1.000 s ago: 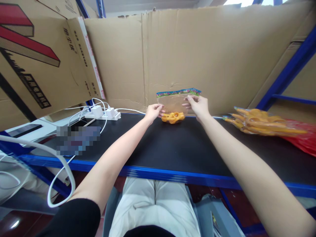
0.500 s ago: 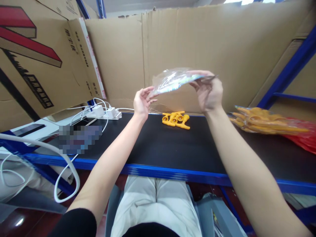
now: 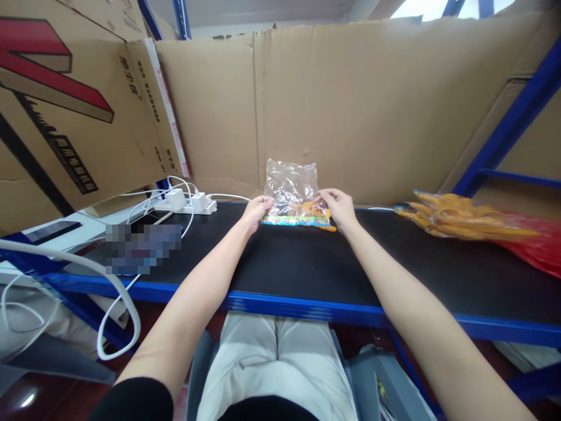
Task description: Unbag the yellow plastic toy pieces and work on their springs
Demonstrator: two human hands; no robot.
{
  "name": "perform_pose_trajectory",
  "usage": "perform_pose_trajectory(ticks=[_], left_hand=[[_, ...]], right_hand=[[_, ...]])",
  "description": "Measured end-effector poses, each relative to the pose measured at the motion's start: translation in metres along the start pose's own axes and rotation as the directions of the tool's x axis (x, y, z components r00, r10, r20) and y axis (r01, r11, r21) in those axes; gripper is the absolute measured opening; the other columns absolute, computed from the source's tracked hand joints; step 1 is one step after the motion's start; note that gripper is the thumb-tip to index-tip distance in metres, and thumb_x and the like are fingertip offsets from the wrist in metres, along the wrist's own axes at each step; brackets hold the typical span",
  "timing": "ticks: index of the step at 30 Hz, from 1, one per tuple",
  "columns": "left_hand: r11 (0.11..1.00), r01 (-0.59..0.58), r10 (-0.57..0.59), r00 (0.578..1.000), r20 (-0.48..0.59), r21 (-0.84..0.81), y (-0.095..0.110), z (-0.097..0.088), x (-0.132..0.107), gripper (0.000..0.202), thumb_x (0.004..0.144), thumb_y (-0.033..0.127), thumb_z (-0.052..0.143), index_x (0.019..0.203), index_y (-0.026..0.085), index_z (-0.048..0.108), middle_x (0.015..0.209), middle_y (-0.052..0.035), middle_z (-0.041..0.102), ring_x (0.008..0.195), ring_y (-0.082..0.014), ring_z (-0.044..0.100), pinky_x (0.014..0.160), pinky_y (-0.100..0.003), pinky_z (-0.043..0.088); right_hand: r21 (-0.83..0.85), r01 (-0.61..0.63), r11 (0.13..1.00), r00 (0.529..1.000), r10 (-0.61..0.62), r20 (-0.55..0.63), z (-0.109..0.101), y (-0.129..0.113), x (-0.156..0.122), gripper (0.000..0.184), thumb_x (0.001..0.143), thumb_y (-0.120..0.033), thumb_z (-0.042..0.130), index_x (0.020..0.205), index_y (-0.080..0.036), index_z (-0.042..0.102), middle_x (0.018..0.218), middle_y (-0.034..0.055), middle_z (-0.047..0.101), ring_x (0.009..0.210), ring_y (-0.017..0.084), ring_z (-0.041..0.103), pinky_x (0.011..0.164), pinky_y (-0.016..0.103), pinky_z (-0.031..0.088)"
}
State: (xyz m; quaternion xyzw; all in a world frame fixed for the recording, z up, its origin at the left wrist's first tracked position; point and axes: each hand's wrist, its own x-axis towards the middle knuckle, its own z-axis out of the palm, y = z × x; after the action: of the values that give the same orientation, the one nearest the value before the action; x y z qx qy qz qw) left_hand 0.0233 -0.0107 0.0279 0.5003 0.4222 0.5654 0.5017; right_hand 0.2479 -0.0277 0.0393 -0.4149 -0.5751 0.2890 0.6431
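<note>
A clear plastic bag (image 3: 291, 181) with a colourful printed strip along its near edge stands between my hands. My left hand (image 3: 256, 213) pinches its left side, and my right hand (image 3: 339, 207) pinches its right side. Through the film and past its right corner show yellow plastic pieces (image 3: 332, 228) lying on the black tabletop. The bag covers most of them, so whether any lie inside it I cannot tell.
To the right lie bagged yellow pieces (image 3: 464, 216) beside a red bag (image 3: 532, 245). A white power strip (image 3: 210, 206) with plugs and cables sits at the left, near a phone (image 3: 55, 231). Cardboard (image 3: 372, 105) walls the back; a blue rail (image 3: 307, 306) edges the front.
Both hands have come down with the bag, from above the table to in front of the yellow pieces. My left hand, fingers spread before, now pinches the bag's side.
</note>
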Motion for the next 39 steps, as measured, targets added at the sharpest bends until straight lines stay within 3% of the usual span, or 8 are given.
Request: perform_pose_trajectory(ticks=[4,8,11,15,21,27,32,39], left_hand=[[1.000,-0.020,0.021,0.998,0.051,-0.020,-0.002,0.001,-0.001,0.010,0.079,0.021,0.067,0.079,0.015,0.058,0.055,0.0024,0.062,0.050,-0.0071,0.057,0.052,-0.017,0.043],[1.000,-0.009,0.009,0.987,0.163,-0.004,-0.005,-0.002,0.000,0.015,0.076,0.025,0.071,0.078,0.015,0.060,0.061,0.0000,0.066,0.047,-0.0057,0.054,0.047,-0.016,0.039],[0.999,0.047,-0.049,0.974,0.221,0.013,-0.005,-0.004,0.001,0.021,0.076,0.032,0.071,0.079,0.014,0.062,0.072,-0.0046,0.069,0.051,-0.0075,0.059,0.045,-0.017,0.038],[0.999,0.007,-0.014,0.987,0.162,0.044,-0.004,-0.005,0.000,0.026,0.081,0.039,0.066,0.077,0.015,0.058,0.062,-0.0031,0.066,0.049,-0.0105,0.061,0.044,-0.018,0.039],[0.996,-0.071,0.070,0.997,0.025,0.047,-0.007,-0.002,0.001,0.026,0.086,0.029,0.060,0.065,0.017,0.048,0.043,0.0036,0.053,0.036,-0.0087,0.049,0.041,-0.019,0.037],[0.968,-0.191,0.204,0.977,-0.067,0.161,-0.007,0.001,-0.001,0.029,0.090,0.027,0.053,0.063,0.017,0.050,0.034,0.0091,0.034,0.029,-0.0052,0.030,0.034,-0.017,0.022],[0.954,-0.226,0.244,0.967,-0.072,0.197,-0.010,0.001,0.002,0.031,0.090,0.031,0.053,0.063,0.017,0.050,0.038,0.0093,0.030,0.030,-0.0044,0.025,0.035,-0.019,0.018],[0.933,-0.274,0.302,0.948,-0.095,0.234,-0.016,-0.004,0.007,0.039,0.091,0.036,0.050,0.057,0.018,0.042,0.041,0.0076,0.030,0.033,-0.0053,0.026,0.037,-0.020,0.019]], right_hand=[[0.260,-0.132,0.956,0.967,0.182,-0.177,0.004,-0.002,0.003,0.015,0.074,-0.021,0.070,0.086,-0.020,0.059,0.082,-0.0011,0.067,0.065,0.011,0.066,0.067,0.026,0.055],[0.410,-0.378,0.830,0.909,0.417,-0.004,0.007,-0.010,-0.001,0.012,0.082,-0.012,0.062,0.074,-0.017,0.056,0.067,0.0008,0.063,0.062,0.011,0.065,0.060,0.021,0.055],[0.369,-0.450,0.813,0.888,0.450,0.093,0.008,-0.015,-0.006,0.015,0.084,-0.009,0.060,0.071,-0.015,0.055,0.068,0.0029,0.066,0.059,0.011,0.065,0.053,0.020,0.053],[0.338,-0.413,0.846,0.909,0.408,0.090,0.009,-0.014,-0.009,0.016,0.082,-0.009,0.063,0.070,-0.015,0.054,0.068,0.0011,0.066,0.054,0.009,0.062,0.048,0.019,0.051],[0.347,-0.369,0.862,0.919,0.394,-0.003,0.010,-0.003,-0.004,0.018,0.083,-0.019,0.063,0.068,-0.016,0.054,0.064,0.0004,0.063,0.052,0.008,0.058,0.049,0.019,0.048],[0.249,-0.203,0.947,0.950,0.253,-0.186,0.011,0.001,-0.005,0.021,0.074,-0.030,0.070,0.066,-0.017,0.054,0.056,-0.0042,0.054,0.044,0.006,0.045,0.042,0.018,0.034],[0.170,-0.112,0.979,0.936,0.161,-0.312,0.014,0.006,-0.005,0.022,0.074,-0.030,0.067,0.064,-0.018,0.052,0.053,-0.0057,0.049,0.049,0.007,0.043,0.049,0.020,0.037],[0.235,-0.208,0.949,0.952,0.251,-0.174,0.013,0.002,-0.007,0.025,0.074,-0.032,0.067,0.065,-0.020,0.047,0.054,-0.0063,0.048,0.043,0.006,0.037,0.040,0.019,0.029]])
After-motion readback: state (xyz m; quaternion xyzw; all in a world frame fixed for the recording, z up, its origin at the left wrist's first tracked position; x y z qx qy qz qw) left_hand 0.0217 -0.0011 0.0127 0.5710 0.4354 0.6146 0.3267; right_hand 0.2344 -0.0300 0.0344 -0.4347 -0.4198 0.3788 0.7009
